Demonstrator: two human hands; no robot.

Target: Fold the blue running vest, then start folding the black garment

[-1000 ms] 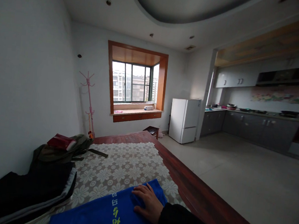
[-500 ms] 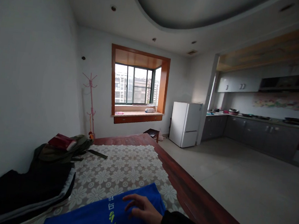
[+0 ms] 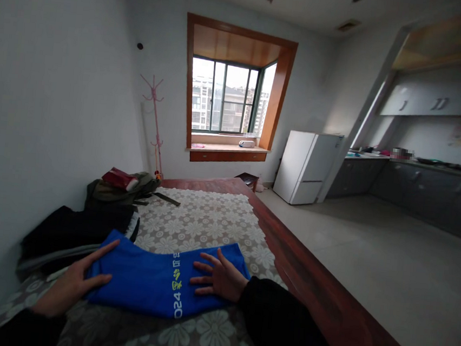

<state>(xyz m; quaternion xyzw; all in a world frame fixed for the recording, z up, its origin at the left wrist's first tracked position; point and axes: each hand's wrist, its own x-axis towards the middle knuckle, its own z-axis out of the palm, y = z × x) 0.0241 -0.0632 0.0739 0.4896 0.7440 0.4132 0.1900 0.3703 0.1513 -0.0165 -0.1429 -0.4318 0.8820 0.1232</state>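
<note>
A folded blue T-shirt (image 3: 139,278), as it appears, lies across the near part of the table, with white and yellow-green printing that includes "024". My left hand (image 3: 81,278) is at its left end, thumb and forefinger apart on the cloth; the other fingers are mostly hidden. On the right part of the shirt, my right hand (image 3: 220,278) rests palm down with its fingers spread. Beneath the shirt is a lace-patterned tablecloth (image 3: 206,214) with pale flowers.
Folded black clothes (image 3: 70,228) lie left of the shirt, by the wall. Behind them sits an olive backpack (image 3: 101,196) with a dark red packet (image 3: 119,178) on top. The wooden table edge (image 3: 317,290) runs along the right. A pink coat stand (image 3: 156,117) and white fridge (image 3: 308,164) stand beyond.
My view has tilted down and the whole shirt now shows. My left hand has come into view at the shirt's left end. My right hand's fingers have spread out flat on the cloth.
</note>
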